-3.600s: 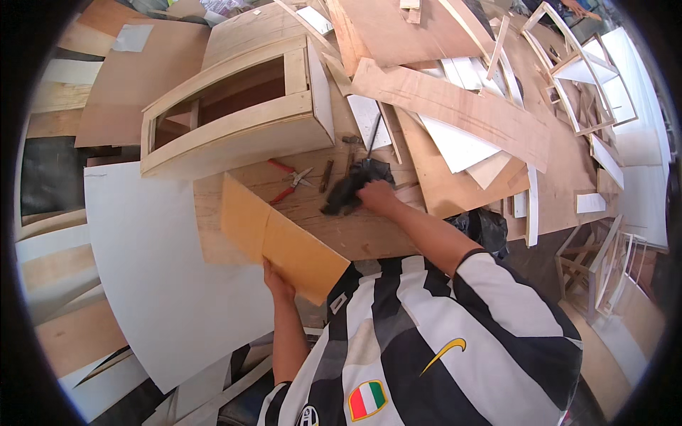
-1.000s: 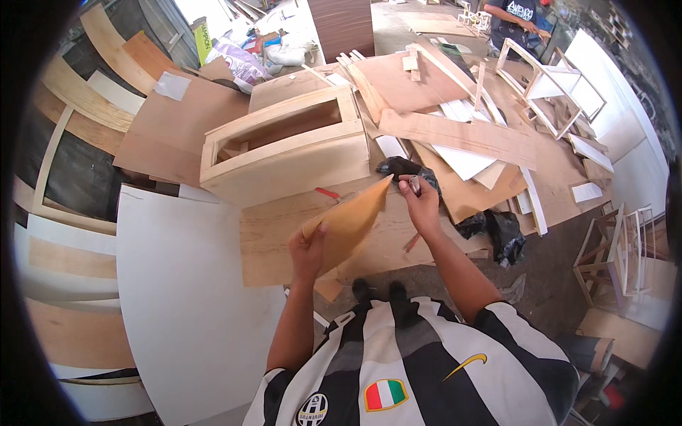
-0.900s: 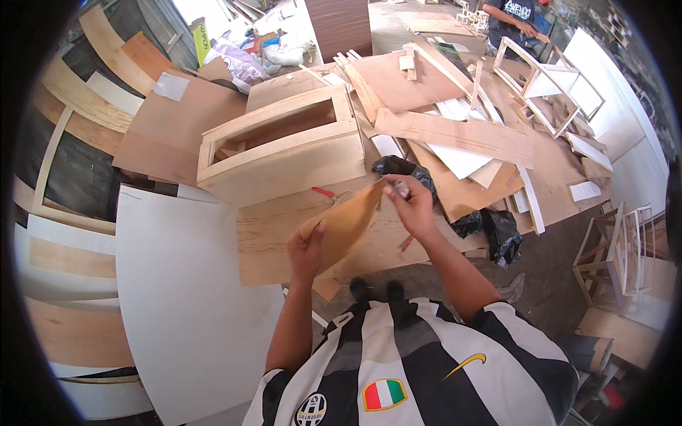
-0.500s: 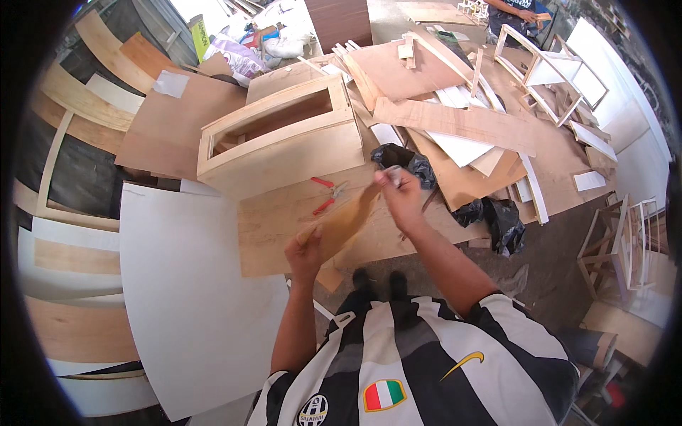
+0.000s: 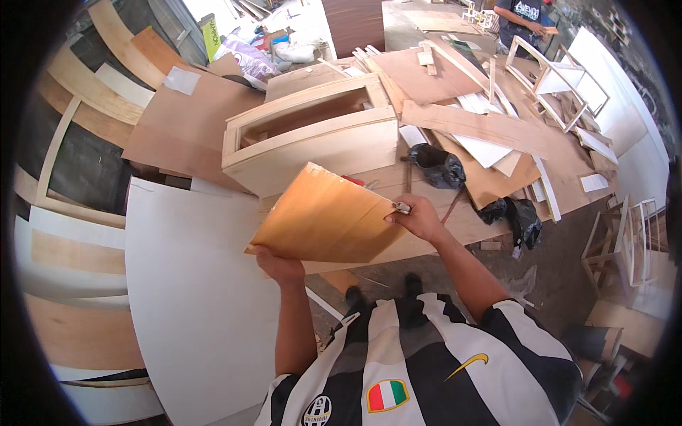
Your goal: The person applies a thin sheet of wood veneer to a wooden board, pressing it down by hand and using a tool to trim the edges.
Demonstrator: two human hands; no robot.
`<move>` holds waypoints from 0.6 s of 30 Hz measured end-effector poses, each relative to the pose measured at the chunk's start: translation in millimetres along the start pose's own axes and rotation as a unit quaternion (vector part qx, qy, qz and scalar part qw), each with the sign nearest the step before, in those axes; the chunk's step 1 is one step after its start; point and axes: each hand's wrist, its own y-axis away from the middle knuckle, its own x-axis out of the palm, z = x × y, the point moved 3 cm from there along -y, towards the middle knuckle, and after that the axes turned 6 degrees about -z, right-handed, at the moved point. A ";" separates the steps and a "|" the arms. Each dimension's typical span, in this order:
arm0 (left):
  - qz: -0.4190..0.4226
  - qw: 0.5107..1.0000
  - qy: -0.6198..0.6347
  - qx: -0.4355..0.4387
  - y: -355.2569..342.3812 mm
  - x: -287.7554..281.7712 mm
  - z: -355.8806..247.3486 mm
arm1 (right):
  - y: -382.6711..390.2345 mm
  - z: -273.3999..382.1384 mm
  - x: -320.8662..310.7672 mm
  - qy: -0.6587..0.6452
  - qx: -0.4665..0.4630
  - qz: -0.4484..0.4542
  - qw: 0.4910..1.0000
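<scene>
I hold a thin orange-brown wooden panel tilted up over the workbench. My left hand is closed on its lower left corner. On the panel's right edge, my right hand grips with thumb and fingers. A small silvery object pokes out of that hand; its kind is too small to make out. Behind the panel's top edge lie red-handled pliers, mostly hidden. Just beyond stands a pale wooden box frame with a long opening in its top.
Black plastic bags lie right of the panel. Wood offcuts and boards pile up farther back. At left leans a large white sheet. A small wooden frame stands at far right, near another person.
The panel has turned from nearly edge-on to broad face showing, and now covers most of the pliers. My left hand has moved down and left, my right hand slightly down in view.
</scene>
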 end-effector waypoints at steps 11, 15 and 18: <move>0.217 0.970 0.051 -0.100 -81.5 -35.4 -41.7 | -18.9 83.7 25.2 0.127 -0.258 -0.263 0.921; 0.259 0.958 0.001 -0.120 -95.8 -29.9 -44.1 | -13.6 85.2 36.1 0.102 -0.197 -0.292 0.930; 0.361 0.924 -0.059 -0.112 -95.8 -21.0 -46.2 | -1.1 68.9 42.3 0.103 -0.159 -0.320 0.928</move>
